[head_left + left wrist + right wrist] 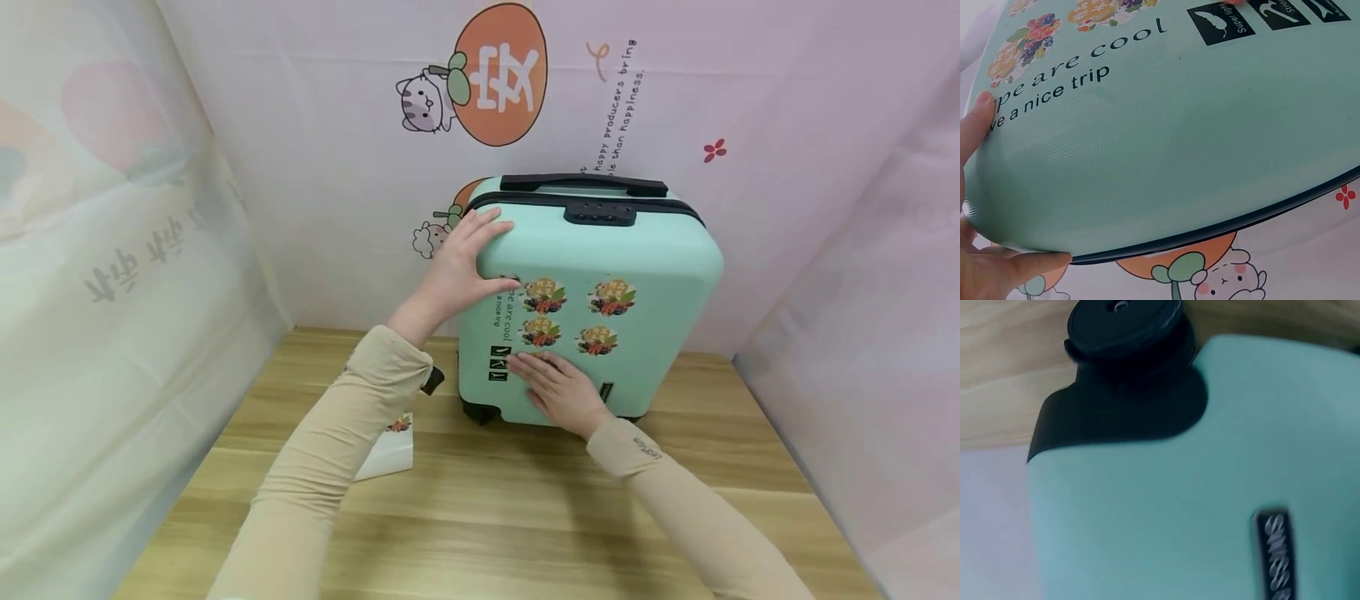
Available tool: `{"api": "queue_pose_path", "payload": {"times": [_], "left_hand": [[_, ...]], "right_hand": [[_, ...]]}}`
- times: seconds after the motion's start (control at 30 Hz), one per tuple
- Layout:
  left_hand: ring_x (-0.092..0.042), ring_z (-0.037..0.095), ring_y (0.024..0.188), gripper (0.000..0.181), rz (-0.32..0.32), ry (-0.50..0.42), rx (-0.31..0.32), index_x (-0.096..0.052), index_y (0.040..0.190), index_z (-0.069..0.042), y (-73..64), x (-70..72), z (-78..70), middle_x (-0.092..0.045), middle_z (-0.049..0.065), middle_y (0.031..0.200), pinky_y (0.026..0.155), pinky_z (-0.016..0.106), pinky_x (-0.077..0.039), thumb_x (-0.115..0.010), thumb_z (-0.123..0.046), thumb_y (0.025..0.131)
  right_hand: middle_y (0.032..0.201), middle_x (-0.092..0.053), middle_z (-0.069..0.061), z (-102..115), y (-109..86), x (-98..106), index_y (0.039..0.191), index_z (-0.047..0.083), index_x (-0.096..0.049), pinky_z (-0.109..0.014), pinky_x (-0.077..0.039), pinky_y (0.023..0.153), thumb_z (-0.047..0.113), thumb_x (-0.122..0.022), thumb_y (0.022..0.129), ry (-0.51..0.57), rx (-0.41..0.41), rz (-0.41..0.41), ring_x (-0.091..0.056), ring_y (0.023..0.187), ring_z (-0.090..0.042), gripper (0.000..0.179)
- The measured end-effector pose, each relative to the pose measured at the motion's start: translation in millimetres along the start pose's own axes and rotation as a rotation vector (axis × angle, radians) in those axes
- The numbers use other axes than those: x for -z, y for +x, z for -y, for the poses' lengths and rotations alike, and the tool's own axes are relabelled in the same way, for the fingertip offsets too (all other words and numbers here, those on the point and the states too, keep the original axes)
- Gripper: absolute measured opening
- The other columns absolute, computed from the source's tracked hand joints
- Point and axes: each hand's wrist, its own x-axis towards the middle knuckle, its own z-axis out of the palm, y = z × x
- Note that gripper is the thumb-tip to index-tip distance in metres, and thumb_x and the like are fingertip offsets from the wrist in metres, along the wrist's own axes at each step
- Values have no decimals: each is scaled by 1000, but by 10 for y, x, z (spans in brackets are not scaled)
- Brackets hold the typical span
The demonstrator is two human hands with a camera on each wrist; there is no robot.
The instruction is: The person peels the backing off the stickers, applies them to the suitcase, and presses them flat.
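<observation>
A mint-green suitcase (660, 308) stands upright on the wooden table, its front bearing several round fruit stickers (611, 297). My left hand (457, 271) holds its upper left corner, thumb on the front face and fingers over the edge. In the left wrist view the thumb (977, 125) lies by the printed lettering (1072, 62). Low on the front, my right hand (562, 396) presses with straight fingers; a sliver of another sticker (537, 356) shows above them, the remainder hidden. The right wrist view shows a black wheel (1125, 325) and a dark label (1275, 556), but no hand.
On the table, partly behind the left sleeve, lies a white sheet (393, 457) with a fruit sticker (399, 424) on it. The suitcase has a black top handle (585, 181) and a combination lock (600, 215). Printed cloth (330, 125) hangs behind and at both sides.
</observation>
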Motion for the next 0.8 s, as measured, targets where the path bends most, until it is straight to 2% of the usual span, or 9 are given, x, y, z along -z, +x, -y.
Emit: {"api": "queue_pose_path", "payload": {"times": [0.17, 0.3, 0.4, 0.5, 0.57, 0.63, 0.7, 0.8], "left_hand": [[-18, 33, 144, 73, -20, -7, -10, -49, 137, -12, -12, -14, 11, -34, 8, 151, 117, 49, -19, -82, -28, 73], [-17, 33, 145, 74, -18, -11, -13, -49, 137, -13, -3, -37, 17, -34, 7, 152, 117, 50, -20, -82, -28, 73], [-15, 32, 145, 74, -11, -7, -11, -47, 138, -14, 0, -26, 14, -32, 6, 153, 117, 50, -19, -81, -30, 74], [-14, 32, 146, 74, -7, -6, -5, -47, 138, -14, 0, -14, 4, -32, 6, 153, 117, 50, -19, -81, -29, 74], [-14, 32, 146, 74, -6, -5, -1, -47, 138, -14, -3, -11, 1, -32, 6, 153, 117, 50, -19, -81, -29, 74], [-14, 32, 145, 74, -4, -7, -1, -47, 138, -14, -6, -7, -5, -32, 6, 153, 117, 50, -20, -81, -29, 74], [-15, 33, 145, 74, -3, -4, -4, -48, 138, -14, -12, -5, -6, -33, 6, 153, 116, 50, -20, -81, -29, 74], [-16, 33, 145, 75, -3, 5, -7, -47, 138, -14, -30, -3, 2, -33, 7, 152, 116, 50, -20, -81, -30, 74]], "right_hand": [[157, 18, 4, -73, -13, 60, 151, 15, 8, -30, -11, 120, 38, -3, 104, 14, -85, -38, 13, 145, -10, 53], [157, 20, 1, -21, -36, 86, 150, 12, 11, -31, -6, 120, 40, -5, 104, 63, -80, -10, 16, 144, -13, 57], [156, 20, -1, 57, -46, 60, 150, 11, 11, -31, -7, 121, 44, -23, 103, 68, -14, 10, 15, 145, -14, 67], [156, 20, -1, 117, -72, 4, 149, 10, 12, -31, -7, 121, 47, -44, 96, 50, 63, 31, 15, 144, -15, 85], [156, 20, -1, 119, -84, -30, 150, 11, 13, -31, -7, 121, 48, -50, 93, 28, 92, 44, 16, 144, -15, 92], [156, 21, 0, 81, -97, -44, 150, 13, 13, -31, -7, 121, 46, -41, 98, 9, 106, 53, 16, 144, -14, 82], [156, 21, 1, 7, -107, -36, 150, 15, 14, -31, -8, 120, 41, -25, 103, -17, 110, 53, 17, 144, -13, 67], [156, 20, 4, -122, -122, 27, 150, 17, 14, -30, -12, 120, 36, -5, 104, -18, 89, 27, 15, 144, -11, 53]]}}
